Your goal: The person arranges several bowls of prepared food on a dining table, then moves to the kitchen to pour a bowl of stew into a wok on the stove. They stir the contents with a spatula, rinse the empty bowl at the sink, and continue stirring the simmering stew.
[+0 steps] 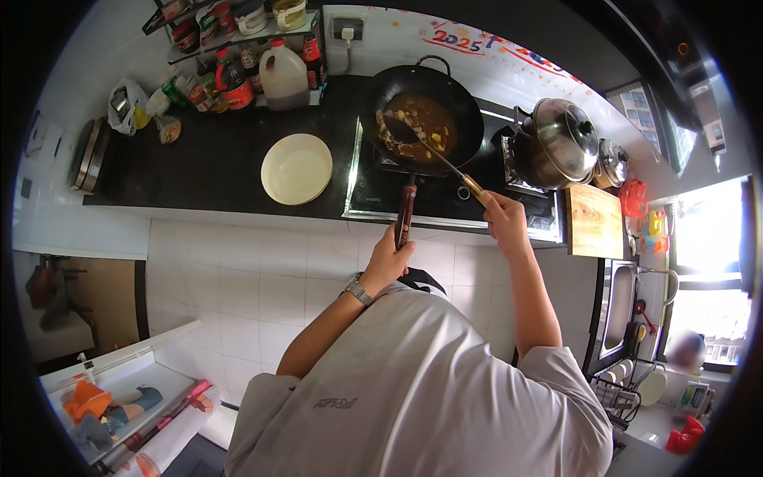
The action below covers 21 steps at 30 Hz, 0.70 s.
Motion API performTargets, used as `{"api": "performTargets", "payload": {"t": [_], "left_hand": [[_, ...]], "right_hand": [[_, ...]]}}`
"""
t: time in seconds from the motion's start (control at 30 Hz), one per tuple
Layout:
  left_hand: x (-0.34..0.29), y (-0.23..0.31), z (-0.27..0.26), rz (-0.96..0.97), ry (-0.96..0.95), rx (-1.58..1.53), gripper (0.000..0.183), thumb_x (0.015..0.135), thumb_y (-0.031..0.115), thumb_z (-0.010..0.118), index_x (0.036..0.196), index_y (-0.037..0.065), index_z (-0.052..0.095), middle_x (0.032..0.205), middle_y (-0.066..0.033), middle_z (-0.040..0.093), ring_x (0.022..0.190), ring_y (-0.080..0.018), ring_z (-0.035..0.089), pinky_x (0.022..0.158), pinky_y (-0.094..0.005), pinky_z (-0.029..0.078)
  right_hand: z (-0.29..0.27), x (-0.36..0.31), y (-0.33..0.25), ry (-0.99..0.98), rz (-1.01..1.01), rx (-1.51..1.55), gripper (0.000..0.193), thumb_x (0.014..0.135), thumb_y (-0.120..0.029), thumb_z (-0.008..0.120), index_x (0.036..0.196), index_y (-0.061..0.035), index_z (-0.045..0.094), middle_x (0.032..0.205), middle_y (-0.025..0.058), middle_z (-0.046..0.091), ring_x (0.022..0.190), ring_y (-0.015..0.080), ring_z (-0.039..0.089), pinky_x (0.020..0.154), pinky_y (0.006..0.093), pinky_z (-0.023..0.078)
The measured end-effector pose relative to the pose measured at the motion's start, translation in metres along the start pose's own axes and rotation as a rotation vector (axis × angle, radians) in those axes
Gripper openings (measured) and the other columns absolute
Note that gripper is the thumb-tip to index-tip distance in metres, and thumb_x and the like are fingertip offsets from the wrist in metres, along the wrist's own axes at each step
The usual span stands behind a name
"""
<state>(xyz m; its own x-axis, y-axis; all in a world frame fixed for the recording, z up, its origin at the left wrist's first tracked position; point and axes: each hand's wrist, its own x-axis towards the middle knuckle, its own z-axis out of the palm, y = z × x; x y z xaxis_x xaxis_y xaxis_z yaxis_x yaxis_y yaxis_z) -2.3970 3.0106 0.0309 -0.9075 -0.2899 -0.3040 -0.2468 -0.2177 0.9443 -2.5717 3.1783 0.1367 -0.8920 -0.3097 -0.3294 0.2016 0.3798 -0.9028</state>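
A black wok (465, 107) sits on the gas stove, holding brown, saucy food (433, 119) with pale pieces in it. My left hand (387, 258) is wrapped round the end of the wok's dark red handle (406, 211). In my right hand (505, 219) is the golden grip of a long spatula (453, 168); its dark head rests in the food at the wok's left side. A round cream-coloured bowl (296, 168), with nothing seen in it, stands on the black counter to the left of the stove.
A large lidded steel pot (556, 143) stands right of the wok, with a smaller pot (612, 163) beyond it. A wooden board (594, 222) and a sink (620, 306) are at the right. Bottles and a big plastic jug (284, 75) line the back left, under a shelf (238, 40).
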Motion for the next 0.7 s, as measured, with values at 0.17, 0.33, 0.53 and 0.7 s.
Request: {"api": "performTargets", "payload": {"t": [0.17, 0.33, 0.53, 0.7], "left_hand": [[0.0, 0.004, 0.001, -0.019, 0.007, 0.001, 0.041, 0.093, 0.016, 0.059, 0.128, -0.001, 0.044, 0.081, -0.006, 0.06, 0.046, -0.0117, 0.053, 0.042, -0.0267, 0.045], [0.001, 0.004, 0.001, -0.007, 0.003, 0.009, 0.039, 0.093, 0.016, 0.059, 0.126, -0.001, 0.045, 0.081, -0.0059, 0.06, 0.045, -0.0117, 0.053, 0.042, -0.0266, 0.045], [0.002, 0.0, 0.0, 0.002, -0.002, 0.011, 0.039, 0.093, 0.016, 0.059, 0.126, 0.001, 0.046, 0.08, -0.0057, 0.059, 0.045, -0.0119, 0.053, 0.041, -0.0264, 0.045], [0.003, -0.003, 0.001, 0.008, 0.012, -0.023, 0.035, 0.093, 0.015, 0.059, 0.123, 0.001, 0.046, 0.081, -0.0054, 0.059, 0.044, -0.0114, 0.052, 0.041, -0.0259, 0.044]], "right_hand": [[-0.003, 0.009, 0.019, -0.028, 0.053, -0.015, 0.035, 0.096, -0.027, 0.064, 0.115, 0.0013, 0.068, 0.062, -0.0054, 0.047, 0.047, 0.002, 0.035, 0.04, 0.0212, 0.025], [0.005, 0.026, 0.048, 0.107, -0.162, -0.133, 0.033, 0.096, -0.024, 0.064, 0.113, 0.0035, 0.069, 0.063, -0.0063, 0.047, 0.053, 0.002, 0.037, 0.045, 0.021, 0.028], [-0.005, 0.017, 0.034, 0.136, -0.216, -0.046, 0.032, 0.096, -0.022, 0.064, 0.113, 0.0043, 0.069, 0.062, -0.0069, 0.046, 0.051, 0.0014, 0.035, 0.044, 0.0212, 0.027], [-0.02, 0.008, 0.019, 0.013, 0.076, -0.007, 0.033, 0.095, -0.027, 0.066, 0.11, 0.0019, 0.071, 0.06, -0.0047, 0.049, 0.045, 0.0028, 0.036, 0.04, 0.0218, 0.027]]}}
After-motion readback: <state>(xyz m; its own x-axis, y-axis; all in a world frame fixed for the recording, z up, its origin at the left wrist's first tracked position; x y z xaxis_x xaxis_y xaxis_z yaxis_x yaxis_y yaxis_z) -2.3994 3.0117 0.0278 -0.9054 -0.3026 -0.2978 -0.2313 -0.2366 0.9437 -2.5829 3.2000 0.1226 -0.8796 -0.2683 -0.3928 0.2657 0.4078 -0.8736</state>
